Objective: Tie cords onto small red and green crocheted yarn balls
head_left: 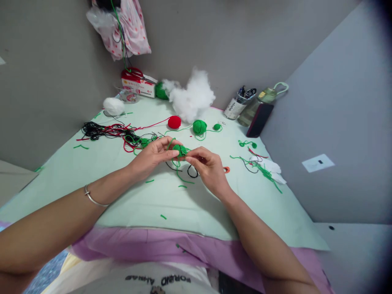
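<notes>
Above the middle of the table, my left hand [154, 154] pinches a small green crocheted piece [180, 150] between thumb and fingers. A dark strand runs across the piece, and green yarn tails hang below it. My right hand [210, 168] is closed in a pinch at the piece's right edge; what lies between its fingertips is too small to make out. Under the hands, a loop of black yarn [192, 171] rests on the table. Beyond them are a red yarn ball [174, 122] and a green yarn ball [199, 127].
Tangled black and red yarn [104, 130] lies on the left, near a white yarn ball [113, 106]. White stuffing [192, 96], a box [137, 86] and red-handled scissors [134, 73] are at the back. A pen cup [235, 107], bottle [249, 110] and dark phone [259, 120] stand back right; yarn scraps [266, 173] lie nearer.
</notes>
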`<state>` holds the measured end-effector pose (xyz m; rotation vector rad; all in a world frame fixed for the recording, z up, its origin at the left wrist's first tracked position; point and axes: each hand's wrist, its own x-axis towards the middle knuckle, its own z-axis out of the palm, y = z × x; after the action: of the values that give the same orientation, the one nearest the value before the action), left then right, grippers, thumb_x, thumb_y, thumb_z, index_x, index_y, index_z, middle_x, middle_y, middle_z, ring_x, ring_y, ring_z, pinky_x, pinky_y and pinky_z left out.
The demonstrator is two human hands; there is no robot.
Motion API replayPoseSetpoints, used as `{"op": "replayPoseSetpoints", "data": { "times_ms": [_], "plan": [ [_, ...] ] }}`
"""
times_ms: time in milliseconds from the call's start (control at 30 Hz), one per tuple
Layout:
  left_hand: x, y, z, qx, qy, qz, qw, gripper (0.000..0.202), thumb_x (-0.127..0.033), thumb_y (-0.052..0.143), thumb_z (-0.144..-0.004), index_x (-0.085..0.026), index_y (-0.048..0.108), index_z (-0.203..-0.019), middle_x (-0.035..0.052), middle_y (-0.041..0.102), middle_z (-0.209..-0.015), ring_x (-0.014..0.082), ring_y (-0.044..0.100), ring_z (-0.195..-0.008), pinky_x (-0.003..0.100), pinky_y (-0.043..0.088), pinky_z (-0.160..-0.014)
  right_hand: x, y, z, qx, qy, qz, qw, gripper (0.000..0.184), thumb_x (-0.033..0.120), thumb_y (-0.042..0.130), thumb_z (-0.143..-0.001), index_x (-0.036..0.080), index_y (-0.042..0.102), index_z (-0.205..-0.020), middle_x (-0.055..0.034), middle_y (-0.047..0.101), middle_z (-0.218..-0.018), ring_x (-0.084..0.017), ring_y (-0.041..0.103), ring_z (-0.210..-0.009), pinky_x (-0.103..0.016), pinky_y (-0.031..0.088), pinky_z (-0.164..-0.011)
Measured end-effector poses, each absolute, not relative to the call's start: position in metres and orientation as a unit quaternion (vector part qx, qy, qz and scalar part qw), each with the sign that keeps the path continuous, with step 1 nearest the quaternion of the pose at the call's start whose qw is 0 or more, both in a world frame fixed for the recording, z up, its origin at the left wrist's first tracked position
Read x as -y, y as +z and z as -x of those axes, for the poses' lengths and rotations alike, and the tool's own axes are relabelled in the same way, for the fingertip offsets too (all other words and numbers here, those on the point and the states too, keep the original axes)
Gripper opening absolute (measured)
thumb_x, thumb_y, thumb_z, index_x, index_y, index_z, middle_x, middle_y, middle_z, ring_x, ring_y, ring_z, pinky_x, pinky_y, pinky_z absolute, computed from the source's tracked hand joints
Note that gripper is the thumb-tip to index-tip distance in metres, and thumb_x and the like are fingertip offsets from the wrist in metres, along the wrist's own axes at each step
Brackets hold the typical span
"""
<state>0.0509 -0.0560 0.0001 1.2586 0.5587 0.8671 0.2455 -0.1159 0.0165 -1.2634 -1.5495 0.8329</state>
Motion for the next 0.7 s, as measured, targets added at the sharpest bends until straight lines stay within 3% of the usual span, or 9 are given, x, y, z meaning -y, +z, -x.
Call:
{"op": "replayPoseSetpoints", "data": {
  "times_ms": [367, 533, 700],
  "plan": [
    [0.057, 0.006, -0.052, -0.258, 0.361, -0.522, 0.728, 0.03, -0.034, 0.081, -0.078, -0.017, 0.067, -0.097, 0.0058, 0.069, -0.103, 0.0179, 0.067, -0.087, 0.036, 0.053, -0.09, 0.112, 0.013, -0.25, 0.642, 0.349, 0.495, 0.471, 0.018, 0.038, 0.072, -0.084, 0.02, 0.071, -0.081, -0.0016, 0.059, -0.078, -0.013, 0.047, -0.066, -0.028, 0.037, -0.061],
    [0.059, 0.0, -0.056, -0.268, 0.37, -0.53, 0.714, 0.031, -0.034, 0.081, -0.077, -0.017, 0.066, -0.098, 0.0032, 0.066, -0.098, 0.017, 0.066, -0.086, 0.034, 0.052, -0.087, 0.111, 0.016, -0.247, 0.606, 0.392, 0.525, 0.451, 0.021, 0.037, 0.073, -0.083, 0.019, 0.063, -0.076, 0.0019, 0.054, -0.069, -0.011, 0.043, -0.059, -0.026, 0.036, -0.057],
    [0.059, -0.008, -0.059, -0.292, 0.402, -0.59, 0.636, 0.03, -0.034, 0.081, -0.076, -0.02, 0.067, -0.099, 0.0009, 0.063, -0.097, 0.0165, 0.06, -0.092, 0.031, 0.047, -0.087, 0.121, 0.022, -0.238, 0.651, 0.323, 0.536, 0.43, 0.009, 0.029, 0.06, -0.091, 0.022, 0.054, -0.093, -0.0007, 0.062, -0.084, -0.013, 0.056, -0.068, -0.027, 0.043, -0.063]
  ]
}}
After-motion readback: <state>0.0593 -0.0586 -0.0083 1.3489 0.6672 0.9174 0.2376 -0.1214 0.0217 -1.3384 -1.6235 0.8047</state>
